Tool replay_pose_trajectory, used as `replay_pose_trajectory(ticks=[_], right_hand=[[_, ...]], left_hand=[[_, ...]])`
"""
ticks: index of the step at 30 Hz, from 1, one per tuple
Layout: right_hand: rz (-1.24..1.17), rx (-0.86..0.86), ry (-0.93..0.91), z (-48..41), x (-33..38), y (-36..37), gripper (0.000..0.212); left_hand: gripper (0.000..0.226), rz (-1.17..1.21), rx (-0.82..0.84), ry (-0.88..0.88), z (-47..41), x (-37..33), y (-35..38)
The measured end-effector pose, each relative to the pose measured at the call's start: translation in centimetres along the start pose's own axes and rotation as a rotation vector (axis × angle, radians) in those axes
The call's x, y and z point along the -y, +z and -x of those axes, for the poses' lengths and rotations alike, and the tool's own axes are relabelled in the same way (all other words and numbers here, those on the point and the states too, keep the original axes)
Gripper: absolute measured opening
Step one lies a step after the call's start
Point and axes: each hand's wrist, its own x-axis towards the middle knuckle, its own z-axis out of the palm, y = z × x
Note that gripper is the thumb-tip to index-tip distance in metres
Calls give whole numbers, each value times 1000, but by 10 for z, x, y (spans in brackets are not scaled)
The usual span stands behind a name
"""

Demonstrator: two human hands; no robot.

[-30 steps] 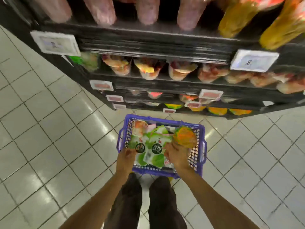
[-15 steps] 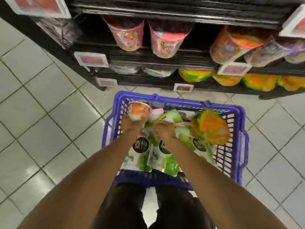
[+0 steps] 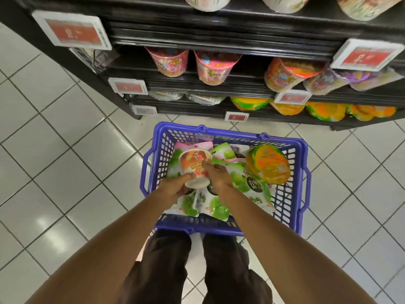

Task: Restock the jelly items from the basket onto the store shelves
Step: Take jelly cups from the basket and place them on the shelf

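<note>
L hand (image 3: 175, 188) & R hand (image 3: 220, 178) fingers clamp jelly cup (image 3: 194, 166) over basket (image 3: 230, 137); slick side could slip, cup drops back in.

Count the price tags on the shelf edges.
6. Top edge: large left tag, large right tag. Middle edge: mid-left tag, mid-right tag. Lowest edge: small left tag, small centre tag. Others may sit beyond the frame.

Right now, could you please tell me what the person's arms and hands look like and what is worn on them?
The left arm and right arm are bare, with no sleeves in view. The left hand and right hand wear no gloves; no watch, bracelet or ring shows. Dark trousers cover the legs.
</note>
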Motion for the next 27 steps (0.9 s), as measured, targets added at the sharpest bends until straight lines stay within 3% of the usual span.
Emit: replay_pose_trajectory(ticks=[2, 5, 8, 12, 16, 20, 23, 27], right_hand=[[-176, 82, 83, 17, -7, -9, 56], [-541, 201, 71, 54, -11, -34, 48], [-742, 300, -11, 111, 6, -59, 61], [-665, 363, -240, 203, 58, -94, 78], [-427, 340, -483, 308, 127, -140, 88], [-367, 349, -698, 418, 188, -185, 56], [-377, 350, -797, 502, 229, -210, 57], [-425, 297, -1030, 596, 272, -234, 48]], left_hand=[[11, 8, 79, 39, 26, 15, 0], [21, -23, 40, 179, 72, 21, -3], [24, 146, 215, 250, 128, -1, -1], [28, 167, 206, 308, 221, -61, 8], [59, -82, 274, 526, 338, -119, 2], [61, -223, 315, 727, 462, -174, -13], [54, -312, 373, 884, 554, -209, -23], [67, -270, 408, 1075, 655, -240, -29]])
